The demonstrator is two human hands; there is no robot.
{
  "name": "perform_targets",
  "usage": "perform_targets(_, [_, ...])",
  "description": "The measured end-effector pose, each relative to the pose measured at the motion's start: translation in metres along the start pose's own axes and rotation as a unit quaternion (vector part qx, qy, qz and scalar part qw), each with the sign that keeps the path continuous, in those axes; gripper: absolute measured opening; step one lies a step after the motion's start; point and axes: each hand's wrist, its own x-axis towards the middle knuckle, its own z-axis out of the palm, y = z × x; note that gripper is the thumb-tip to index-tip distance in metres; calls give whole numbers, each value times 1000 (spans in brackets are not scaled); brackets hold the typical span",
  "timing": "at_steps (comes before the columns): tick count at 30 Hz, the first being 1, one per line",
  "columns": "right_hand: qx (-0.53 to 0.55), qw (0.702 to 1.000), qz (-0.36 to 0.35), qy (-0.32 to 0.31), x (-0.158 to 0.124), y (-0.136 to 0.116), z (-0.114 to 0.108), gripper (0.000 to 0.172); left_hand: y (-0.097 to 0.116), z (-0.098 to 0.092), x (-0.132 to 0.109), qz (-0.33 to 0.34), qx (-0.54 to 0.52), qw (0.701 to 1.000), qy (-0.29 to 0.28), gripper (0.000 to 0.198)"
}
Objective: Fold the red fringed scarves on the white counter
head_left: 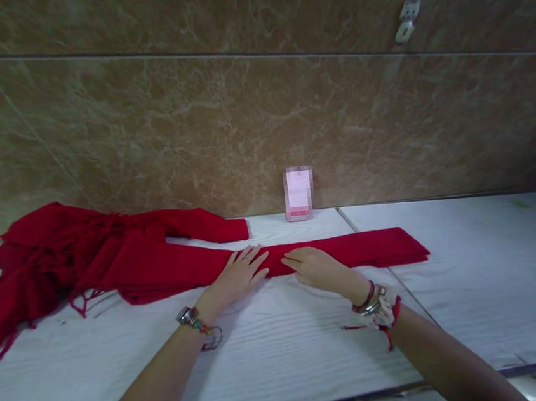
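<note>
A red scarf [378, 247] lies folded into a long flat strip across the table. My left hand [240, 275] rests on the strip with its fingers spread. Just to the right, my right hand [320, 268] is closed, its fingertips curled together against the red cloth. Between the two hands a short stretch of the strip shows. At the strip's left end, more red cloth with fringes [63, 254] is bunched up; whether it is the same piece I cannot tell.
The white wood-grain table [276, 365] has a seam right of centre and ends at a brown marbled wall [184, 133]. A blurred pink phone-like object [298, 194] leans upright against that wall. Higher up hangs a small white cat-shaped hook [408, 21].
</note>
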Motion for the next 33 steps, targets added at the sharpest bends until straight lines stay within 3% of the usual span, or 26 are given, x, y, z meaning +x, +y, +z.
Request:
perform_targets(9, [-65,989,118,-55,-2,-3,-8,28,1,6,16,-25,-21,999,37,39])
perform_targets(14, [-91,979,172,-56,-10,-6,-11,23,20,-16,59,-22,-111,993,13,26])
perform_targets(18, [-104,977,178,-54,-27,-3,-10,21,36,-27,102,-2,-158,987,-32,29])
perform_targets(23, [-105,983,151,-9,-41,5,-3,20,49,-26,141,19,-232,964,-127,12])
perform_targets(27, [-102,984,138,46,-44,8,0,21,48,-29,151,33,-317,928,-193,14])
perform_targets(33, [-101,975,156,121,-48,11,-5,31,48,-41,146,23,-446,878,-171,21])
